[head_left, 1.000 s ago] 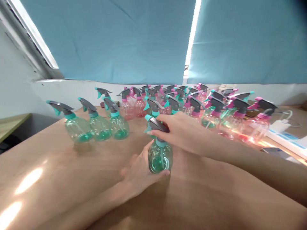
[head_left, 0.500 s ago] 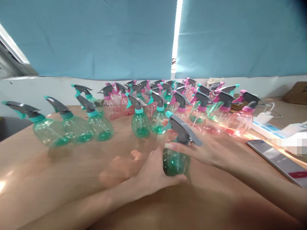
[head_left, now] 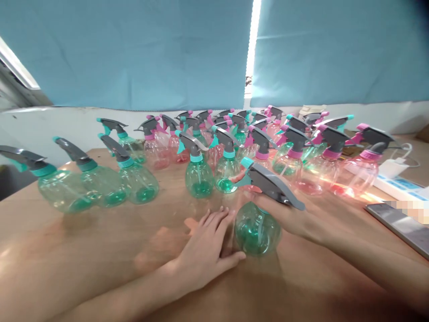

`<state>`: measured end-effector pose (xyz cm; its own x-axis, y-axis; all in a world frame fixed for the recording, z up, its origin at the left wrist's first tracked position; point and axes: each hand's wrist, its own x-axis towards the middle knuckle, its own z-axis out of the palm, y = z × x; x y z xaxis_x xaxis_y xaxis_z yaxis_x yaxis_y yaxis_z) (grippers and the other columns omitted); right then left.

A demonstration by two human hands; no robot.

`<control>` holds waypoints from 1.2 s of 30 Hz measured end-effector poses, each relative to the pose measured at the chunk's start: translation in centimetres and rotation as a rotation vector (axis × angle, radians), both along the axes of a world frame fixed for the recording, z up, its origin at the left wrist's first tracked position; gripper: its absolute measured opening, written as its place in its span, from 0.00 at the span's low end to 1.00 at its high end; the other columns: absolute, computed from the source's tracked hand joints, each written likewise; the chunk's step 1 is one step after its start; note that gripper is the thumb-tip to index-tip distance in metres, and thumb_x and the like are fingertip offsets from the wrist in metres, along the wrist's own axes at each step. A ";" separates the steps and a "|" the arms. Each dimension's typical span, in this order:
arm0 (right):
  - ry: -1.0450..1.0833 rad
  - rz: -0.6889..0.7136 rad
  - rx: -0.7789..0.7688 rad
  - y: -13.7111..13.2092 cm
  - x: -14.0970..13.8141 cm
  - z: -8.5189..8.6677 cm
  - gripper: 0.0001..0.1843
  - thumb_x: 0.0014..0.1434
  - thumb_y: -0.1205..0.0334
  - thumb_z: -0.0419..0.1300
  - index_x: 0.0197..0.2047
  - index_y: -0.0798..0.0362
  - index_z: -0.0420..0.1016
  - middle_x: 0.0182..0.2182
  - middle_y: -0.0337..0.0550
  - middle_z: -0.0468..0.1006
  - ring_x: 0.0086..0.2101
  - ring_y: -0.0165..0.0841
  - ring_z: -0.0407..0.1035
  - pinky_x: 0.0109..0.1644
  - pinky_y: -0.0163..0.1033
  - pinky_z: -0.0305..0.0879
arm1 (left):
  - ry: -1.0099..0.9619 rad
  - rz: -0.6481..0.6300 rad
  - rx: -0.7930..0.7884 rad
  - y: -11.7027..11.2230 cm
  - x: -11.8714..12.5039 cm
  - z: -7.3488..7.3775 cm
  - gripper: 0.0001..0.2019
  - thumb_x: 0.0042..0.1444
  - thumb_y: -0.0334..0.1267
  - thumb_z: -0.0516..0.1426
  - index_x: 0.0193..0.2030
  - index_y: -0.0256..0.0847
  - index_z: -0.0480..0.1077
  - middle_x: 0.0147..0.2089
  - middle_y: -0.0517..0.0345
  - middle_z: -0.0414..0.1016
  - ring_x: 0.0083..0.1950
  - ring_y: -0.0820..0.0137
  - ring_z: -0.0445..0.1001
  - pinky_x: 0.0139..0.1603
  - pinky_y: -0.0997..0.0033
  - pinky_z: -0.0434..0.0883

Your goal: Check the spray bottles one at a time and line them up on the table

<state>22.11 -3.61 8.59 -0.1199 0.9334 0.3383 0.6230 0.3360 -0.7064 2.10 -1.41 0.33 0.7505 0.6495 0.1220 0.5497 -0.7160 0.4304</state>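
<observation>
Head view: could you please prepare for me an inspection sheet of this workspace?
Surface: wood-toned tabletop, with bright glare patches.
Job's things: green trigger spray bottle in front; other green spray bottles and pink spray bottles stand farther back.
Clutter: smartphone at the right.
Hands: right hand holds the front bottle near its top; left hand is open beside it, contact unclear.
Cables: white cable by a white adapter; white power strip.
Surroundings: blue window blinds, bright gap between them.
</observation>
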 end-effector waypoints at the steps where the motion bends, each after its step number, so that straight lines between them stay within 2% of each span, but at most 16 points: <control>1: 0.066 0.022 -0.019 0.3 0.2 -0.2 0.08 0.55 0.65 0.52 0.39 0.46 0.69 0.25 0.36 0.67 0.23 0.32 0.62 0.27 0.38 0.62 | 0.032 -0.002 0.014 0.2 -0.4 -0.1 0.33 0.61 0.50 0.60 0.68 0.41 0.56 0.69 0.42 0.59 0.69 0.49 0.57 0.67 0.42 0.55; 4: 0.197 0.091 -0.049 0.9 0.9 -0.9 0.16 0.53 0.68 0.53 0.43 0.43 0.72 0.22 0.33 0.64 0.21 0.32 0.58 0.27 0.39 0.59 | 0.104 0.005 0.027 0.7 -1.1 -0.4 0.30 0.63 0.48 0.57 0.68 0.38 0.57 0.71 0.41 0.56 0.71 0.50 0.54 0.68 0.43 0.53; 8: 0.191 0.119 -0.058 1.3 1.5 -1.2 0.23 0.54 0.69 0.52 0.49 0.39 0.74 0.21 0.35 0.68 0.23 0.36 0.64 0.31 0.42 0.63 | 0.128 -0.016 0.053 0.8 -1.2 -0.6 0.29 0.65 0.47 0.55 0.68 0.34 0.57 0.71 0.39 0.55 0.72 0.50 0.53 0.68 0.42 0.53; 10: 0.188 0.109 -0.070 1.2 1.6 -1.2 0.24 0.54 0.69 0.53 0.51 0.38 0.74 0.20 0.35 0.69 0.24 0.38 0.66 0.32 0.44 0.65 | 0.105 -0.024 0.073 0.8 -1.2 -0.7 0.28 0.65 0.47 0.54 0.68 0.36 0.58 0.71 0.40 0.57 0.71 0.50 0.53 0.68 0.41 0.54; 15: 0.201 0.060 -0.058 1.2 1.4 -1.5 0.23 0.53 0.67 0.53 0.50 0.39 0.74 0.17 0.34 0.66 0.23 0.39 0.66 0.29 0.43 0.65 | 0.089 -0.023 0.095 0.9 -1.2 -0.8 0.27 0.65 0.47 0.55 0.67 0.38 0.61 0.70 0.41 0.59 0.70 0.50 0.56 0.68 0.42 0.55; 24: 0.182 -0.003 -0.063 1.1 1.6 -1.6 0.16 0.51 0.65 0.53 0.42 0.43 0.75 0.17 0.34 0.60 0.20 0.34 0.59 0.25 0.39 0.62 | 0.068 -0.025 0.084 0.9 -1.2 -0.8 0.26 0.65 0.46 0.54 0.67 0.40 0.60 0.70 0.43 0.58 0.70 0.50 0.56 0.67 0.41 0.55; 29: 0.218 0.036 -0.070 1.1 1.5 -1.1 0.05 0.48 0.67 0.53 0.28 0.47 0.66 0.17 0.32 0.55 0.19 0.28 0.50 0.21 0.34 0.52 | 0.094 -0.024 0.082 0.9 -1.1 -0.6 0.26 0.65 0.46 0.54 0.67 0.39 0.60 0.70 0.42 0.58 0.71 0.50 0.55 0.68 0.41 0.54; 33: 0.247 0.078 -0.100 1.0 1.5 -0.8 0.12 0.47 0.69 0.52 0.21 0.48 0.50 0.18 0.31 0.51 0.18 0.26 0.46 0.19 0.33 0.45 | 0.085 -0.022 0.085 0.9 -1.1 -0.6 0.26 0.65 0.45 0.54 0.67 0.41 0.59 0.70 0.43 0.58 0.70 0.51 0.56 0.68 0.42 0.54; 36: 0.280 0.110 -0.104 1.0 1.5 -1.0 0.11 0.48 0.70 0.52 0.23 0.48 0.51 0.19 0.31 0.53 0.19 0.26 0.48 0.21 0.33 0.47 | 0.086 -0.026 0.085 0.9 -1.2 -0.7 0.26 0.65 0.45 0.54 0.68 0.41 0.59 0.71 0.43 0.57 0.71 0.51 0.55 0.68 0.42 0.54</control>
<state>23.61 -2.57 7.59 -0.1373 0.9514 0.2756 0.3634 0.3072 -0.8795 0.91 -0.51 -0.37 0.7771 0.6196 0.1104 0.5626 -0.7626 0.3192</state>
